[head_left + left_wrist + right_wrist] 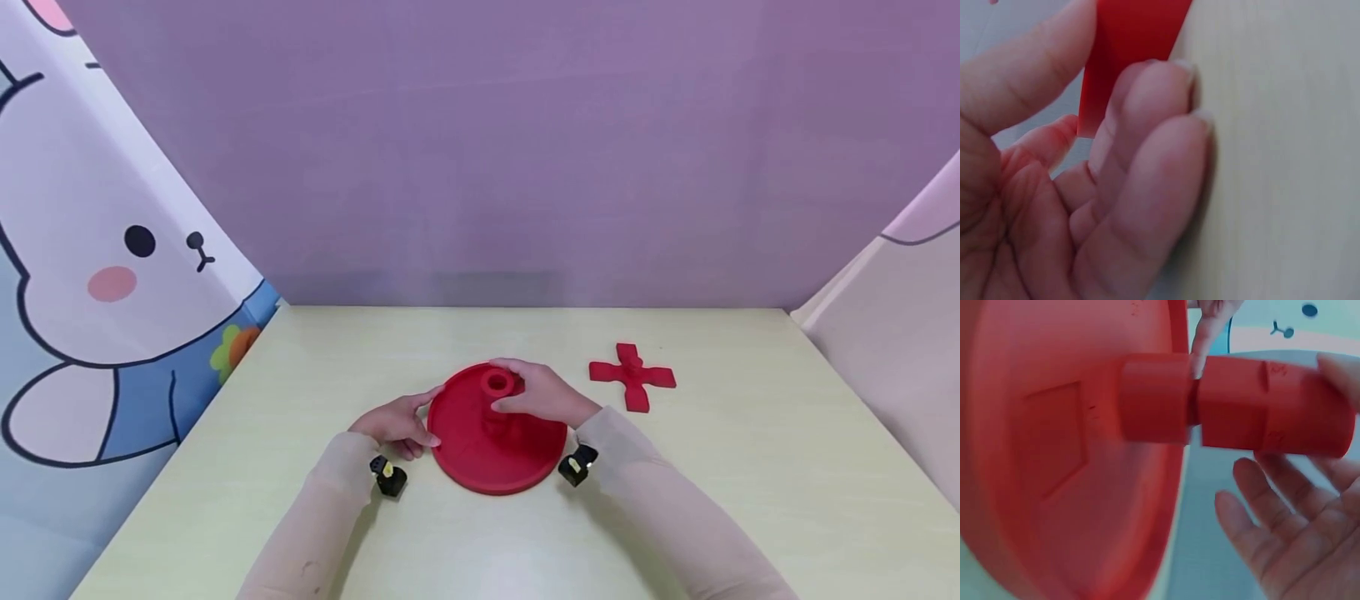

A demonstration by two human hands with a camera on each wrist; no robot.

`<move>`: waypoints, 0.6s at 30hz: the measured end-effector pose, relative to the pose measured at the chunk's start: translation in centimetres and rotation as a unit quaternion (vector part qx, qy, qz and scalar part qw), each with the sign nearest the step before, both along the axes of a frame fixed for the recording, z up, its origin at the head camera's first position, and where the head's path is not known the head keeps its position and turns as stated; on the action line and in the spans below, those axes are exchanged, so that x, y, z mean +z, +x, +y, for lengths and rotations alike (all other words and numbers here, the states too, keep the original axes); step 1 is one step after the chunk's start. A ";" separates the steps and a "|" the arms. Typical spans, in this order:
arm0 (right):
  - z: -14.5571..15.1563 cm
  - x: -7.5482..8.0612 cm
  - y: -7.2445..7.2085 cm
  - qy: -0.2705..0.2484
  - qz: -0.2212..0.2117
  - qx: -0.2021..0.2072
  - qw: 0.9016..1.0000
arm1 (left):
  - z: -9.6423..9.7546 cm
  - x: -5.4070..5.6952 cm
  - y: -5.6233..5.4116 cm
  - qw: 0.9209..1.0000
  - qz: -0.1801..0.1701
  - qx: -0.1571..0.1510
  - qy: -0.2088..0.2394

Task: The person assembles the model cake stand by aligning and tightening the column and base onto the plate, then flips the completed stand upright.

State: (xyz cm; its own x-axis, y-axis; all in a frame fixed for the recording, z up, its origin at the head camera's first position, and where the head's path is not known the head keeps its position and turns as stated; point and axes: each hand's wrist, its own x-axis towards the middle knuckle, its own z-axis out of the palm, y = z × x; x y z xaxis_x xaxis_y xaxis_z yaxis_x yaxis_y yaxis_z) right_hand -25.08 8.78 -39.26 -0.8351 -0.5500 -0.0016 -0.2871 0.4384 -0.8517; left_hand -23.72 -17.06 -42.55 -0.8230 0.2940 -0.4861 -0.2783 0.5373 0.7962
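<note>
On the table lies a round red base [472,458] with a raised rim and a short round post in its middle. My left hand [397,423] holds the base's left edge between thumb and index finger; the other fingers rest curled on the table, close by the rim [1138,37]. My right hand [551,393] grips a hollow red cylinder [498,384] over the post, thumb on one side and fingers on the other. In the right wrist view, a narrow dark gap shows between this cylinder [1260,406] and the post [1154,397].
A flat red cross-shaped piece [634,377] with a small knob in its middle lies to the right on the pale table [750,467]. A purple panel [525,167] stands at the back. Cartoon-printed cloth [135,350] hangs at the left.
</note>
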 end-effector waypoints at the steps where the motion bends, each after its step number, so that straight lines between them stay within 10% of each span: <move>1: 0.2 -0.4 -0.2 -0.016 -0.018 0.005 1.000 | 0.0 0.0 0.0 1.000 0.001 0.001 -0.001; 9: 1.0 -2.2 -0.7 -0.165 -0.160 0.019 0.973 | 0.0 -0.1 -0.1 1.000 0.000 0.006 -0.004; 18: 0.5 -3.1 -0.5 -0.201 -0.175 -0.031 0.963 | 0.0 -0.2 -0.1 1.000 -0.008 0.008 0.001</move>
